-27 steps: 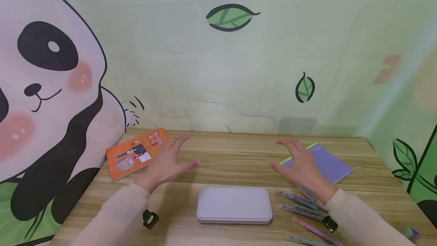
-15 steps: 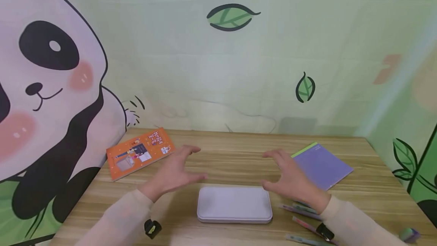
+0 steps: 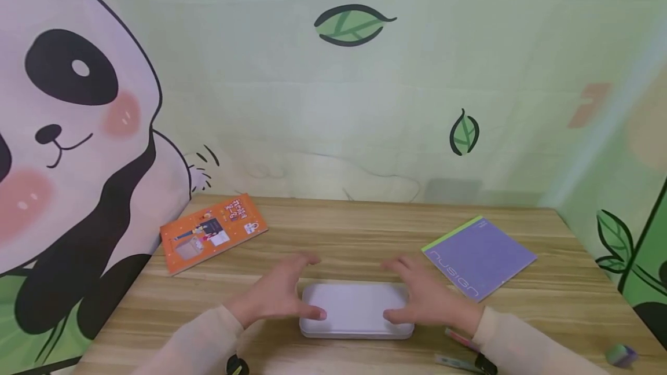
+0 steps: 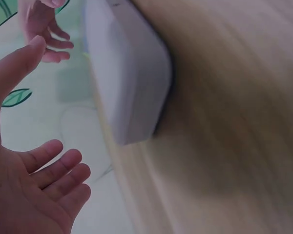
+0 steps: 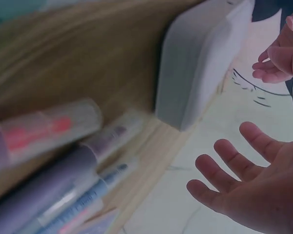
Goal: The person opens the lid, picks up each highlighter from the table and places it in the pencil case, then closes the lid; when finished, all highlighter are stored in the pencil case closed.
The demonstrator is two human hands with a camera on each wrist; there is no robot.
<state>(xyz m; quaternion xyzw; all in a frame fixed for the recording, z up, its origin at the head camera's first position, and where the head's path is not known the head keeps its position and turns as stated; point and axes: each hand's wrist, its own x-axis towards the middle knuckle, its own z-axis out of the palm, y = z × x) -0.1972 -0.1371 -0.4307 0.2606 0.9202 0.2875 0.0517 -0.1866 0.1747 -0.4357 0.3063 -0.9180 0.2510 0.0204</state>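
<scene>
A closed white case with rounded corners, like a pencil case (image 3: 354, 311), lies flat on the wooden table. My left hand (image 3: 278, 294) hovers at its left end, fingers spread and thumb over the lid. At the other end my right hand (image 3: 429, 297) mirrors it, thumb also above the lid. In the left wrist view a gap shows between the left hand (image 4: 34, 190) and the case (image 4: 136, 83). Likewise, in the right wrist view the right hand (image 5: 254, 180) is apart from the case (image 5: 180, 73). Neither hand holds anything.
An orange book (image 3: 213, 233) lies at the back left of the table (image 3: 339, 236). A purple notebook (image 3: 482, 256) is at the right. Several pens and markers (image 5: 49, 180) lie beside the case, partly under my right arm. A small green-purple object (image 3: 621, 356) sits at the right edge.
Both hands have come down and closer together, from above the table's left and right sides to the two ends of the case. The case has not moved.
</scene>
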